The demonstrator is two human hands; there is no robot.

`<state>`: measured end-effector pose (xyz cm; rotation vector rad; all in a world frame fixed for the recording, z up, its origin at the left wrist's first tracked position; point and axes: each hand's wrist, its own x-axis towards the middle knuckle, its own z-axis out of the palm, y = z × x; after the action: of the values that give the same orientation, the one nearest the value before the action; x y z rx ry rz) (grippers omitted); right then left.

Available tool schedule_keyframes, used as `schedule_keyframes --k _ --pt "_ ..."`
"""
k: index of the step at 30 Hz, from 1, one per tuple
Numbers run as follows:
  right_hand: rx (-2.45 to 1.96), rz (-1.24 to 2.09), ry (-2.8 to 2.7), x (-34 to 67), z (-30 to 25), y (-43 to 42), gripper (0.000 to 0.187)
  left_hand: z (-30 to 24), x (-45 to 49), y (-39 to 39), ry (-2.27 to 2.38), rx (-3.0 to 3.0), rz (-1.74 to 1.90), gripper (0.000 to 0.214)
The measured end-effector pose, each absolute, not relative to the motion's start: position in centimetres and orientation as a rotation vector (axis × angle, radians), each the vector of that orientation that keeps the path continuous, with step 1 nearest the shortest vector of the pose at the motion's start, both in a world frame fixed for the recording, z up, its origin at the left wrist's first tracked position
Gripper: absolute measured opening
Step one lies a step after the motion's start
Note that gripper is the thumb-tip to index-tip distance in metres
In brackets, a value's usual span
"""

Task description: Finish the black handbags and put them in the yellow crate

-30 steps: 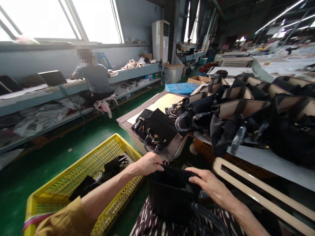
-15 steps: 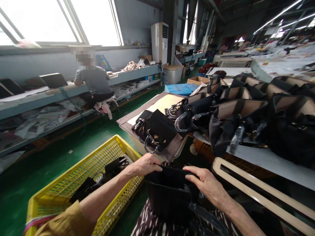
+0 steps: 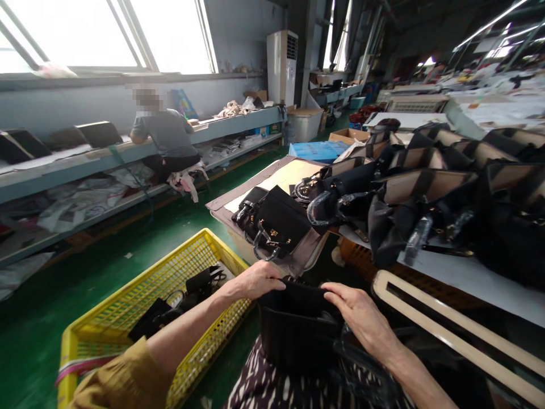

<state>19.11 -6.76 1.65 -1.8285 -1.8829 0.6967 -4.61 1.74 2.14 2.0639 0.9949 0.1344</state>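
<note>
On my lap stands a black handbag [image 3: 298,338], its top gaping toward me and its inside dark. My left hand [image 3: 261,279] pinches the far rim near its left corner, thumb on the inner side. At the right end of that same rim, my right hand [image 3: 355,309] grips the edge between thumb and fingers. A plastic-wrapped handle [image 3: 361,363] droops over the near right side of the bag. Just beyond my hands, a finished-looking black handbag [image 3: 283,224] with gold hardware leans on a cloth-covered stand [image 3: 230,213].
A yellow plastic basket [image 3: 106,304] holding several black bags is at my left. Open black bags [image 3: 426,187] crowd the table at right, beside a beige slotted frame [image 3: 451,324]. A person in grey [image 3: 164,136] sits at the bench [image 3: 238,125] by the windows.
Both hands keep hold of the handbag's rim, which has tipped slightly. My view has shifted a little, so the surroundings appear farther right.
</note>
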Motion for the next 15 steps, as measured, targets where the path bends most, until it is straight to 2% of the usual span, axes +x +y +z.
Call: schedule_keyframes --k 3,7,10,12,15 --pt "-1.84 0.556 -1.894 18.8 2.9 -7.7 0.033 2.5 -4.5 1.6 1.035 2.092 0.117 0.029" --pt "-1.675 0.396 -2.209 16.3 4.3 -9.2 0.035 3.9 -3.1 1.7 1.152 2.135 0.002 0.026" --pt "-1.727 0.338 -2.296 13.9 4.9 -9.4 0.024 6.0 -1.2 1.6 1.245 2.149 -0.136 0.025" --pt "-1.738 0.438 -2.236 12.8 5.2 -9.0 0.013 7.6 0.1 1.6 1.318 2.125 -0.253 0.023" --pt "-1.64 0.824 -2.059 12.5 5.6 -7.9 0.019 9.5 0.8 2.2 1.39 2.052 -0.336 0.028"
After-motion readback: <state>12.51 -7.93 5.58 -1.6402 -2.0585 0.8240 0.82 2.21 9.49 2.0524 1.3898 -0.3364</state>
